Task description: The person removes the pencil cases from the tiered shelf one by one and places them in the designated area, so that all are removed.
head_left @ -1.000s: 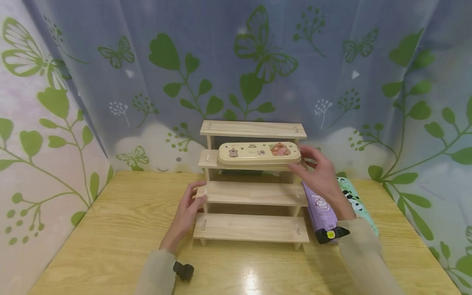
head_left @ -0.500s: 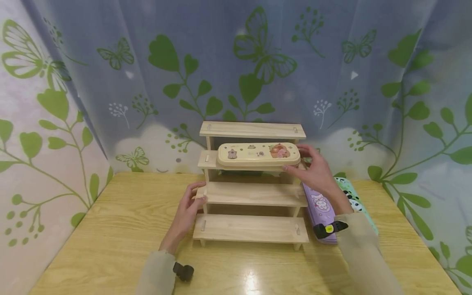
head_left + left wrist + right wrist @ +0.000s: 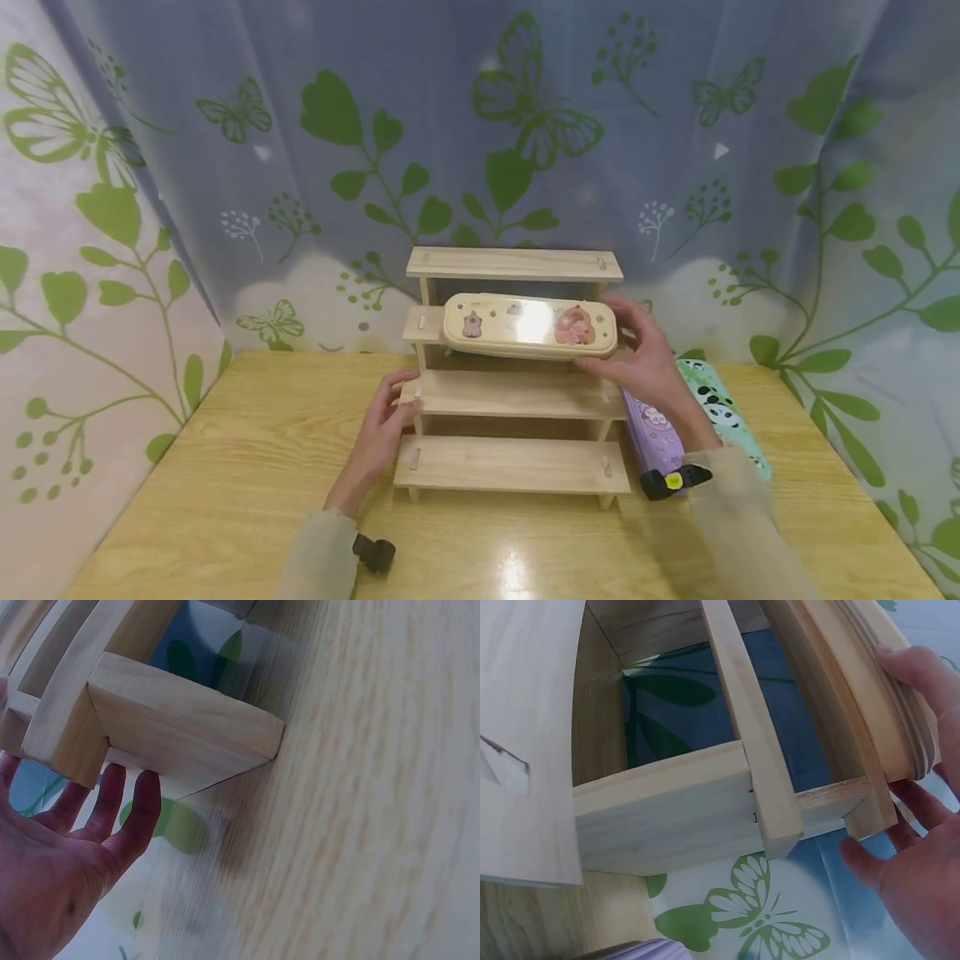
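A cream zippered pencil case with cartoon pictures is at the second-highest tier of a wooden step shelf. Its top leans toward me and catches a bright glare. My right hand grips the case's right end; the right wrist view shows the thumb on the zippered side of the case and fingers around its end. My left hand holds the left end of the second-lowest tier, thumb near the top edge. In the left wrist view, the left hand's fingers bend up against the shelf's side.
Right of the shelf, a purple pencil case lies on the wooden table, partly behind my right wrist. Beside it is a mint-green case with pandas. A curtain with green leaves and butterflies hangs behind.
The cream case has tipped toward me, its front edge now lower and its lid showing glare. My right hand moved slightly down with it. The left hand and shelf stay put.
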The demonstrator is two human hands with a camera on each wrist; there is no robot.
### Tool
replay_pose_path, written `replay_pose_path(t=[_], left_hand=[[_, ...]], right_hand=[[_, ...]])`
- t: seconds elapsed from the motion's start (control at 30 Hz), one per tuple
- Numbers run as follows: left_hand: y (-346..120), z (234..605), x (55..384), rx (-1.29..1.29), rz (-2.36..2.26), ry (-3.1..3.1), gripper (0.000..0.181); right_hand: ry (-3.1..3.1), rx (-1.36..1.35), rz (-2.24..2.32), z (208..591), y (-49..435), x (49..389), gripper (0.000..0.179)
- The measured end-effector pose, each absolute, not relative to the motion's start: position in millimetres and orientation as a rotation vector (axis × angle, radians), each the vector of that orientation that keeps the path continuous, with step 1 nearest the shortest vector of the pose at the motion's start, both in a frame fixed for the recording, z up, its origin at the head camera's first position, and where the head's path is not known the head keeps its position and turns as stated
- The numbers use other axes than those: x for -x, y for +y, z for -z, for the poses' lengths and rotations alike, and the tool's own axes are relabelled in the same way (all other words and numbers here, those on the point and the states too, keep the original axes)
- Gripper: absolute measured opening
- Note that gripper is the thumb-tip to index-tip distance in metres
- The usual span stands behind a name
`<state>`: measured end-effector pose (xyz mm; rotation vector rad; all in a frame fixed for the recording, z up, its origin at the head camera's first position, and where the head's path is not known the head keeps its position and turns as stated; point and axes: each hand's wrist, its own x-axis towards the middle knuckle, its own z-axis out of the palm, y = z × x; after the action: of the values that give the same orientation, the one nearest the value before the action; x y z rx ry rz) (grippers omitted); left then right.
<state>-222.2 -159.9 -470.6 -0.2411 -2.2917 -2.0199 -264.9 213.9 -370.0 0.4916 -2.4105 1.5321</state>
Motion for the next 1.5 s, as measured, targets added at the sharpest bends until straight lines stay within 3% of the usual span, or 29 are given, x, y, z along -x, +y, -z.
replay_pose_path(t=[0.33,1.5], left_hand=[[-159,473,221,0.242,2.008,-2.295,0.041],[-158,470,224,0.222,2.015,-2.269,0.041]], right_hand=[[-2.334,-0.551,-1.521,378,218,256,0.081],[-1.843,-0.467,-1.625,402,279,202,0.078]])
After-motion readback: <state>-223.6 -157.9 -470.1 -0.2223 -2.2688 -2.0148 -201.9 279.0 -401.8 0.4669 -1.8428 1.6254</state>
